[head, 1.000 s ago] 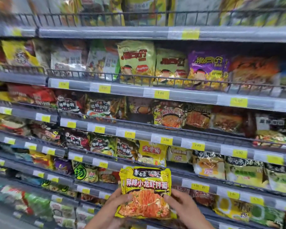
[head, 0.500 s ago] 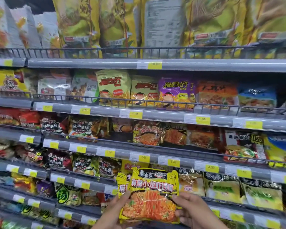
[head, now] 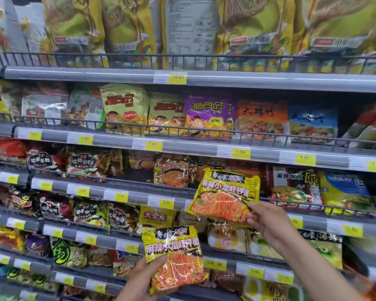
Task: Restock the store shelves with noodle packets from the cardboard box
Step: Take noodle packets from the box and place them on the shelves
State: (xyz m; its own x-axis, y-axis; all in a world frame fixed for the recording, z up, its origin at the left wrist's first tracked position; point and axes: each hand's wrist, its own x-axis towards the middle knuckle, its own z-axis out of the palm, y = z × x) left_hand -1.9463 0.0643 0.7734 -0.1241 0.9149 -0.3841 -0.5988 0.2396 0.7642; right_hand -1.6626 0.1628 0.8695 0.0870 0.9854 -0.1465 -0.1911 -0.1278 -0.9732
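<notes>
Head view: each hand [head: 267, 222] grips one glossy yellow noodle packet [head: 225, 197].

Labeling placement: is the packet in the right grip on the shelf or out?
Out. The right grip pinches the packet by its lower corner, tilted, in front of the shelf edge, not resting on it.
</notes>
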